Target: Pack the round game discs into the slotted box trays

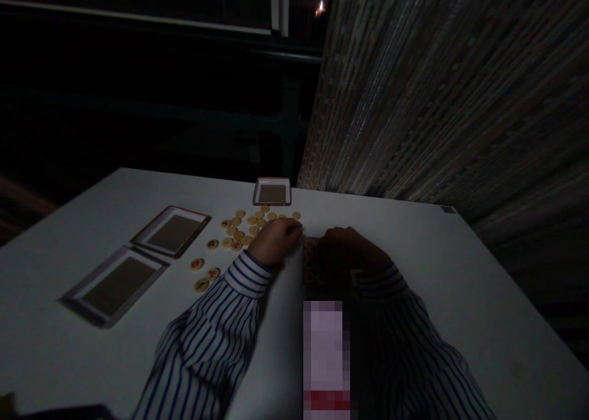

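On my feed, my left hand [276, 243] rests on the white table [460, 272], fingers curled, with the tips at the near edge of a scatter of round tan discs [237, 226]. I cannot tell whether it grips one. My right hand [352, 248] lies in deep shadow just beside it, and how far open it is I cannot tell either. Between the 2 hands sits a short row of discs [310, 261], packed edge to edge. The discs carry red or black marks, too small to read. A small tray [271, 180] stands beyond the scatter, and 2 larger trays [143, 238] [80, 291] lie to the left.
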Action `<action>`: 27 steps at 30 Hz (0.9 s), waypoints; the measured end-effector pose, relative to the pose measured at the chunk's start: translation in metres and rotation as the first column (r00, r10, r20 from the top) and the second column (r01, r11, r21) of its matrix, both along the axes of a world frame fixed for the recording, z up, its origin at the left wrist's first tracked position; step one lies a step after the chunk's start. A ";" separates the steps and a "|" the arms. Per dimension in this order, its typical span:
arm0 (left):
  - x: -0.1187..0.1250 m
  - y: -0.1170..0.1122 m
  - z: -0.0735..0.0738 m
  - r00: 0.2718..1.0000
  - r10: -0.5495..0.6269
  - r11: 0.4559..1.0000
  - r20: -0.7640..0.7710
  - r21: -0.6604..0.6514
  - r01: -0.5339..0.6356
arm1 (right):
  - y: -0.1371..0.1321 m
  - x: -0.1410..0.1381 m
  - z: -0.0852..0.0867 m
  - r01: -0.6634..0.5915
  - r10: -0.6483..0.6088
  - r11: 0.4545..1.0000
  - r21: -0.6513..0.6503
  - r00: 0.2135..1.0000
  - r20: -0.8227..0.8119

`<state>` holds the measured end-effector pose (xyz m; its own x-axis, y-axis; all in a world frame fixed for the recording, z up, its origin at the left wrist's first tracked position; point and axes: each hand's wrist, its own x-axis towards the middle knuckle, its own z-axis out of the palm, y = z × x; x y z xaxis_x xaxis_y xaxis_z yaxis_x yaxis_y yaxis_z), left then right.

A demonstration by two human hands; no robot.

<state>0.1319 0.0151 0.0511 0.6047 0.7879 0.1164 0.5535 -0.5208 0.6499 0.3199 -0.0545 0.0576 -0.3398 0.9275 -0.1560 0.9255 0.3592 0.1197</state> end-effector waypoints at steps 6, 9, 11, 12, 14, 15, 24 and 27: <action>-0.001 0.000 0.000 1.000 -0.003 1.000 0.016 -0.021 0.003 | 0.000 0.000 0.000 0.016 -0.016 1.000 -0.020 1.000 0.005; -0.001 0.000 0.000 1.000 -0.013 1.000 0.015 -0.007 0.013 | 0.000 0.000 -0.001 0.019 -0.018 1.000 -0.021 1.000 0.003; -0.001 0.000 0.001 1.000 -0.014 1.000 0.011 -0.001 0.014 | 0.000 0.000 -0.001 0.015 -0.015 1.000 -0.016 1.000 -0.002; -0.001 -0.001 0.001 1.000 -0.014 1.000 0.009 -0.001 0.014 | -0.001 -0.001 -0.001 0.019 -0.019 1.000 -0.011 1.000 -0.003; -0.001 -0.001 0.001 1.000 -0.014 1.000 0.002 0.001 0.014 | -0.001 -0.002 0.001 0.034 -0.034 0.999 -0.022 0.999 -0.007; -0.001 -0.001 0.002 1.000 -0.017 1.000 -0.002 0.003 0.017 | -0.001 -0.002 0.003 0.041 -0.042 0.999 -0.025 0.999 -0.012; -0.001 0.002 -0.004 1.000 0.001 1.000 0.001 0.003 -0.001 | -0.002 0.010 0.009 0.052 -0.052 0.999 0.001 0.995 -0.088; 0.000 0.002 -0.005 1.000 -0.007 1.000 0.012 0.007 0.007 | -0.002 0.013 0.012 0.055 -0.052 0.998 0.013 0.990 -0.129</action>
